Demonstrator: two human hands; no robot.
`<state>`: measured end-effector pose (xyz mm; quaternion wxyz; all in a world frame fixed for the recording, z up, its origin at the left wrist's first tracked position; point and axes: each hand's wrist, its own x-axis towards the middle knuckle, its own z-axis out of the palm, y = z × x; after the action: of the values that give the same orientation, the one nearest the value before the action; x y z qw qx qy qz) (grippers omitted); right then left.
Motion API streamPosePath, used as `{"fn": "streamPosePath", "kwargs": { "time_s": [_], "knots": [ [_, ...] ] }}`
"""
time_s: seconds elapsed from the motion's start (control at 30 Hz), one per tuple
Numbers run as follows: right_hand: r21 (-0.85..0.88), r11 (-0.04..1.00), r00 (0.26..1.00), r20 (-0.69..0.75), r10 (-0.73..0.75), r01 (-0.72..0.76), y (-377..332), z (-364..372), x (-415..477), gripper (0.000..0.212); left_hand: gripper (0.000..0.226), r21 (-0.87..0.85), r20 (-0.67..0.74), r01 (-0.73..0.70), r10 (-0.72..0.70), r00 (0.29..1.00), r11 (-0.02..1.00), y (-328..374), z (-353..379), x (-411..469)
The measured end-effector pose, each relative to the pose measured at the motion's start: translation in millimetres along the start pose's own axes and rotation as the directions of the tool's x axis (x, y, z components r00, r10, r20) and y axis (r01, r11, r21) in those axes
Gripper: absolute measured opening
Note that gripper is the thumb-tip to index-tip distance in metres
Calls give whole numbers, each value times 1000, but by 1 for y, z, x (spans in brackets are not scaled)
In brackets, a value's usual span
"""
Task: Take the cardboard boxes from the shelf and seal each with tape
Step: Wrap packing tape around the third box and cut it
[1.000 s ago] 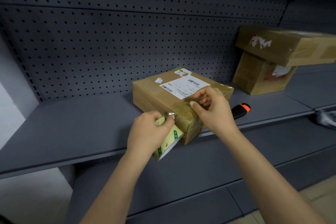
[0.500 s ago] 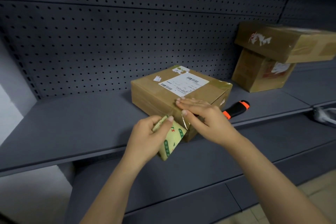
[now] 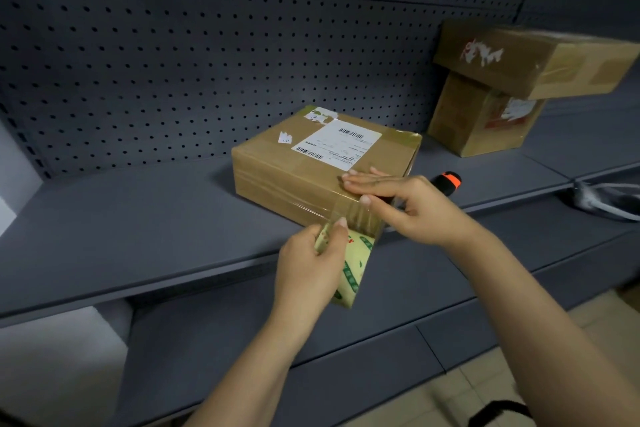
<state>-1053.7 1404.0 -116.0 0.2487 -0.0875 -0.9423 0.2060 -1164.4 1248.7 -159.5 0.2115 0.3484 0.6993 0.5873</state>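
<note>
Cardboard box (image 3: 277, 177) at the shelf's (image 3: 138, 236) front edge looks part-sealed: my right hand (image 3: 401, 204) presses flat on clear tape (image 3: 351, 215) over its near corner, my left hand (image 3: 308, 267) grips the roll (image 3: 355, 270) below, and two stacked boxes (image 3: 512, 66) beyond may wait.

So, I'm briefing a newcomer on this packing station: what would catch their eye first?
The cardboard box with a barcode label stands at the shelf edge, the right hand pressing flat fingers on its near corner. Below, the left hand grips a tape roll. Two stacked boxes sit far right.
</note>
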Motion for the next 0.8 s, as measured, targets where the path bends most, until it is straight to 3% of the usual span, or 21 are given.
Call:
{"fn": "streamPosePath", "kwargs": {
  "time_s": [0.17, 0.27, 0.4, 0.5, 0.63, 0.73, 0.8],
  "knots": [
    [11, 1000, 1000, 15, 25, -25, -1, -2, 1, 33, 51, -23, 9, 120, -120, 993, 993, -14, 7, -2],
    [-11, 999, 999, 7, 31, -31, -4, -3, 1, 33, 49, -6, -23, 107, -107, 994, 994, -12, 7, -3],
    [-46, 999, 997, -74, -1, -3, -9, -3, -3, 29, 28, -15, -112, 74, -75, 991, 997, -7, 2, -1],
    [-74, 997, 994, -111, -20, 11, -8, -6, -10, 28, 23, 23, -83, 21, -19, 996, 1000, -8, 8, 1],
    [9, 999, 962, -269, 39, -38, 0, -17, -27, 26, 15, -32, -104, -2, -1, 995, 999, -9, 23, -1],
    [-29, 994, 901, -426, 81, -103, 20, -33, -41, 20, 16, -73, -149, 14, -25, 988, 997, -8, 29, -3],
    [-26, 983, 882, -446, 150, -181, 39, -42, -47, 17, 16, -86, -173, 28, -42, 984, 996, -8, 32, -4]
  ]
}}
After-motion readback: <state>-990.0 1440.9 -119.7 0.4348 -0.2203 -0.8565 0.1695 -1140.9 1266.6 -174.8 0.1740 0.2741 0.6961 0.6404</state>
